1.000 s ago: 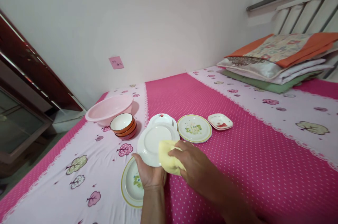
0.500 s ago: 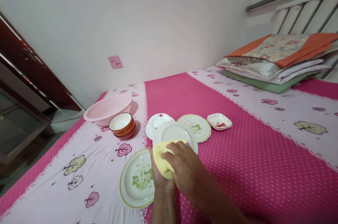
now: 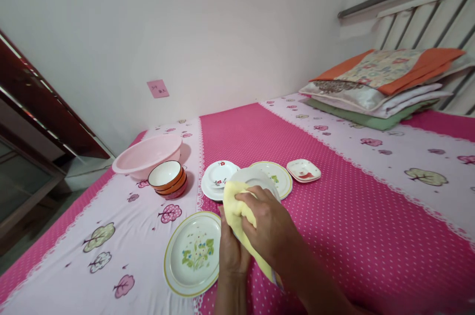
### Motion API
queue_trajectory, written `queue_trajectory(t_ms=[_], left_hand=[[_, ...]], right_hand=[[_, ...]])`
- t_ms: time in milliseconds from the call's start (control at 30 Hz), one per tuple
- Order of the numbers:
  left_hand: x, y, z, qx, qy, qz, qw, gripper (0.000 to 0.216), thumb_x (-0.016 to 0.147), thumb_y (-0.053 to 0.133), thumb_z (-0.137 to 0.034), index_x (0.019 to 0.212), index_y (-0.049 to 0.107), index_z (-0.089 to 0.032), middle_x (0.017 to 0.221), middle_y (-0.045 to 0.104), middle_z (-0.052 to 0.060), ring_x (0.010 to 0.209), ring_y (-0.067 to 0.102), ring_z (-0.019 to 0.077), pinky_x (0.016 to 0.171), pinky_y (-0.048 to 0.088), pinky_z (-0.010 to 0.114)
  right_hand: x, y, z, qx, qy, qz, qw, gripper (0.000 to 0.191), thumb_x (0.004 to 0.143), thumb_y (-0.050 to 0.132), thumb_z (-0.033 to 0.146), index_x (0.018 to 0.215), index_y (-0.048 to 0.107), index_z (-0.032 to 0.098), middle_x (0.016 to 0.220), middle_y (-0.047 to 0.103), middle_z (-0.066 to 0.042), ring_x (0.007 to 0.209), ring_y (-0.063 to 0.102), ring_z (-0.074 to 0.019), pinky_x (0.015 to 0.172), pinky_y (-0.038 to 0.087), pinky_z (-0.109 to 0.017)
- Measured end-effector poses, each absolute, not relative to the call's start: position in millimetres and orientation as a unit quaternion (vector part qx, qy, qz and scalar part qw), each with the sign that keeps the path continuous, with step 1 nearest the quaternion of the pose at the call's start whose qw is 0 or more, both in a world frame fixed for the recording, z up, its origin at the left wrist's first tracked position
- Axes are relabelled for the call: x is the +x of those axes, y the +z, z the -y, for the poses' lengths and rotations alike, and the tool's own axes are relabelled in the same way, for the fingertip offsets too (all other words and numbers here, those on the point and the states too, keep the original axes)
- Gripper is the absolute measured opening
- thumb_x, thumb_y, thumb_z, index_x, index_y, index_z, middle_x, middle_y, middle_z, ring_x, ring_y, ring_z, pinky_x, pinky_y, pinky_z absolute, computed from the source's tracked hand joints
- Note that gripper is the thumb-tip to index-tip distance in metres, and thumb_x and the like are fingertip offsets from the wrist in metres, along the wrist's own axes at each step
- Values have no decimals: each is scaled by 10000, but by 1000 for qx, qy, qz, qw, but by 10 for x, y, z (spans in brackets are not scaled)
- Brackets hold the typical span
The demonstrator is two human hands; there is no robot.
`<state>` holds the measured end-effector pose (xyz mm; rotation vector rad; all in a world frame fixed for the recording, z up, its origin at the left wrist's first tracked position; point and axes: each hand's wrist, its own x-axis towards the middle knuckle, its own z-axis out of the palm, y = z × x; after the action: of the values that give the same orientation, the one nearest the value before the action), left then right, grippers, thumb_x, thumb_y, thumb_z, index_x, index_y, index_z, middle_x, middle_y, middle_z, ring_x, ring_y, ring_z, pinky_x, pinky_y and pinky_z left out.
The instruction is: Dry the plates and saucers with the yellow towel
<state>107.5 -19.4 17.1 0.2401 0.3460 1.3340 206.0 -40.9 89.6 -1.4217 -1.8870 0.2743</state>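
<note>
My left hand grips the near edge of a plain white plate and holds it tilted above the bed. My right hand presses a yellow cloth against that plate; the cloth covers most of it and hangs down under my wrist. Just left of my hands lies a yellow-rimmed flower plate. Beyond them sit a small stack of white flower plates, another yellow-rimmed plate and a stack of square dishes.
A pink basin and stacked orange bowls stand at the back left on the pink bedspread. Folded bedding lies at the far right by a railing. A dark wooden cabinet stands beside the bed on the left.
The plate in my left hand has moved right and tilted up, off the flower plate beneath it. The yellow cloth has spread over more of the plate.
</note>
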Motion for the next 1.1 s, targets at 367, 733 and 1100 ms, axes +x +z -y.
queue_trajectory(t_ms=[367, 733, 1100], left_hand=[[1170, 103, 232, 133, 553, -169, 805, 520, 1063, 400, -504, 1232, 752, -161, 1237, 783, 120, 1379, 584, 290, 1240, 362, 454], [1051, -33, 162, 182, 552, -108, 807, 522, 1040, 450, -543, 1315, 720, -191, 1396, 696, 113, 1420, 538, 305, 1284, 271, 464], [825, -44, 23, 134, 661, -122, 728, 517, 981, 533, -616, 1304, 727, -262, 1347, 721, 101, 1262, 675, 306, 1264, 240, 582]], right_hand=[[2372, 835, 239, -628, 81, 678, 374, 390, 869, 549, 112, 1236, 644, 204, 1169, 674, -99, 1124, 635, -279, 964, 491, -386], [2704, 789, 120, -711, 99, 631, 295, 298, 927, 536, 167, 1193, 667, 137, 1179, 695, -152, 1026, 670, -291, 815, 444, -347], [2763, 769, 147, -684, 167, 669, 238, 201, 908, 533, 168, 1019, 700, 171, 1061, 748, -116, 901, 700, -237, 743, 429, -309]])
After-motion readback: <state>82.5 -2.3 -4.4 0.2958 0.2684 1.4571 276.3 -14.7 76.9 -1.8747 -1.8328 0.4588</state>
